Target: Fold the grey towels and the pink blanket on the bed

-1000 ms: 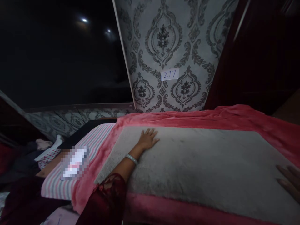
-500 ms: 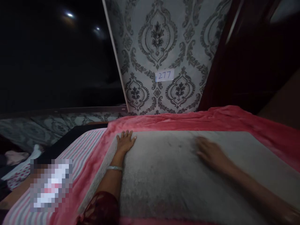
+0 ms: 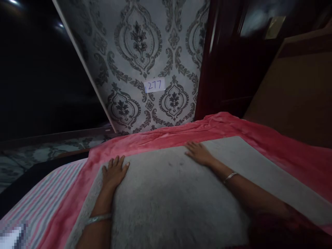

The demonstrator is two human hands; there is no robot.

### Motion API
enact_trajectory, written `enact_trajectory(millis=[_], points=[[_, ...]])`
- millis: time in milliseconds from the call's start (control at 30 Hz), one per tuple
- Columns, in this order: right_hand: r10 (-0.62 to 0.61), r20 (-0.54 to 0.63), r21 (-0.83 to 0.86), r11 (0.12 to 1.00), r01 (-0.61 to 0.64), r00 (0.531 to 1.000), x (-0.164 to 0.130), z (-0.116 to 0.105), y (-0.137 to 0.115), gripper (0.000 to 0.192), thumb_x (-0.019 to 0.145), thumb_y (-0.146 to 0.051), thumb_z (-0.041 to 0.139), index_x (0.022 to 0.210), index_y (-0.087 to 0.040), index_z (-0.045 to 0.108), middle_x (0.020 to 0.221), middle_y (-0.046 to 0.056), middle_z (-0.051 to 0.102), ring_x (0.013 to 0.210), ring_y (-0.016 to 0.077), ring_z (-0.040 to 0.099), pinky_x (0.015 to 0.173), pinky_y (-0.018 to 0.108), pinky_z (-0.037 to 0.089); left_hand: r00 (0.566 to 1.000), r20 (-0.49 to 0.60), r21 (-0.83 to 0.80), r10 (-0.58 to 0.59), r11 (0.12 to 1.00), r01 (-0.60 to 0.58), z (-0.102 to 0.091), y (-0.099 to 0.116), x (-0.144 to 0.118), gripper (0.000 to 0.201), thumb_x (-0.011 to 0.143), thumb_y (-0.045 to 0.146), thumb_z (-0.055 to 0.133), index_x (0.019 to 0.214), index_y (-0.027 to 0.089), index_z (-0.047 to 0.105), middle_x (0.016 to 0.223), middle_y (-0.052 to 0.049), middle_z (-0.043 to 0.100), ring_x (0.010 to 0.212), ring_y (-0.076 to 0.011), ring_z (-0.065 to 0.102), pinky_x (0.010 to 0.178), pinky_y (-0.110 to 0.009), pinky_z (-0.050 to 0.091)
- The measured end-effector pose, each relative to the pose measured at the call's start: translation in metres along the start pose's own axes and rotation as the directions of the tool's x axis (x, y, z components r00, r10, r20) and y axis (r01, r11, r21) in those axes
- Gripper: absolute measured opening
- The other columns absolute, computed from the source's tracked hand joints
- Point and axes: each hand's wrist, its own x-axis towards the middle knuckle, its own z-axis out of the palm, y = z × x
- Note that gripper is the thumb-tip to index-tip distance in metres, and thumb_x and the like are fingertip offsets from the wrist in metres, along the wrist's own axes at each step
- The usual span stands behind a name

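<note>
A grey fuzzy mat (image 3: 168, 193) lies spread on a pink fleece blanket (image 3: 280, 145) that covers the bed. My left hand (image 3: 114, 171) rests flat, fingers apart, on the mat's far left corner. My right hand (image 3: 198, 153) lies flat on the mat's far edge near the middle, fingers stretched forward. Both wrists carry thin silver bangles. Neither hand holds anything.
A striped sheet (image 3: 38, 207) shows at the left beyond the blanket. Patterned grey wallpaper (image 3: 140, 52) with a paper label reading 277 (image 3: 155, 85) stands behind the bed. A dark red wooden door (image 3: 228, 69) and a brown panel (image 3: 295, 90) are at the right.
My right hand has slid from the mat's right edge across to the far middle edge. My left hand stayed on the far left corner. The view has turned to the right.
</note>
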Motion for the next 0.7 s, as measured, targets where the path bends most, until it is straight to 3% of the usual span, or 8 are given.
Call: enact_trajectory(millis=[67,133,200,267,367,500,700], points=[[0.204,0.013,-0.045,0.978,-0.203,0.979,-0.013,-0.002,0.069,0.062,0.100,-0.048,0.025,0.154,-0.020,0.034,0.160,0.009,0.027,0.147,0.0275,0.025,0.118,0.053,0.021,1.000,-0.009,-0.007,0.002,1.000,-0.002,0.001,-0.001,0.002,0.066,0.097,0.052,0.023,0.155,0.022,0.030,0.164,-0.010,0.023,0.151,-0.0325,0.017,0.116,-0.063,0.019],[0.373,-0.014,-0.056,0.926,-0.374,0.928,-0.033,-0.002,0.129,0.062,0.100,-0.049,0.023,0.155,-0.022,0.032,0.160,0.009,0.026,0.148,0.0280,0.024,0.117,0.057,0.022,1.000,-0.015,-0.008,0.009,1.000,-0.009,0.002,-0.002,0.003,0.066,0.097,0.051,0.023,0.155,0.022,0.030,0.164,-0.009,0.024,0.151,-0.0322,0.018,0.116,-0.063,0.019],[0.494,-0.053,-0.037,0.868,-0.496,0.868,-0.054,0.001,0.174,0.064,0.099,-0.051,0.021,0.156,-0.022,0.030,0.161,0.009,0.024,0.148,0.0291,0.022,0.116,0.058,0.024,1.000,-0.015,-0.002,0.010,1.000,-0.010,0.002,-0.004,0.005,0.065,0.097,0.050,0.023,0.155,0.022,0.030,0.164,-0.009,0.024,0.151,-0.0320,0.018,0.116,-0.064,0.019],[0.555,-0.098,-0.004,0.830,-0.558,0.826,-0.071,0.006,0.202,0.067,0.099,-0.052,0.020,0.156,-0.019,0.029,0.161,0.011,0.024,0.148,0.0293,0.022,0.117,0.055,0.026,1.000,-0.016,0.008,0.008,1.000,-0.008,0.003,-0.005,0.007,0.066,0.097,0.050,0.022,0.156,0.022,0.029,0.164,-0.009,0.023,0.151,-0.0321,0.018,0.116,-0.063,0.019],[0.562,-0.164,0.029,0.825,-0.565,0.811,-0.083,0.013,0.215,0.068,0.100,-0.052,0.017,0.156,-0.017,0.029,0.160,0.012,0.026,0.148,0.0278,0.022,0.117,0.052,0.028,1.000,-0.026,0.019,0.009,1.000,-0.009,0.003,-0.005,0.008,0.066,0.096,0.049,0.022,0.156,0.023,0.028,0.164,-0.008,0.024,0.151,-0.0319,0.019,0.116,-0.062,0.021],[0.537,-0.226,0.058,0.840,-0.539,0.813,-0.084,0.014,0.208,0.067,0.100,-0.052,0.016,0.155,-0.018,0.032,0.159,0.012,0.031,0.146,0.0287,0.027,0.115,0.054,0.030,0.999,-0.053,0.030,0.010,0.999,-0.009,0.001,-0.001,0.005,0.064,0.097,0.047,0.022,0.155,0.022,0.030,0.163,-0.009,0.027,0.150,-0.0310,0.021,0.116,-0.061,0.023],[0.539,-0.131,0.086,0.842,-0.532,0.832,-0.097,0.004,0.204,0.065,0.098,-0.047,0.019,0.153,-0.016,0.034,0.157,0.013,0.033,0.145,0.0295,0.030,0.114,0.053,0.032,0.998,-0.049,0.031,-0.048,0.998,0.049,-0.010,-0.013,-0.010,0.065,0.097,0.047,0.023,0.154,0.019,0.032,0.164,-0.013,0.023,0.150,-0.0332,0.021,0.114,-0.063,0.023]])
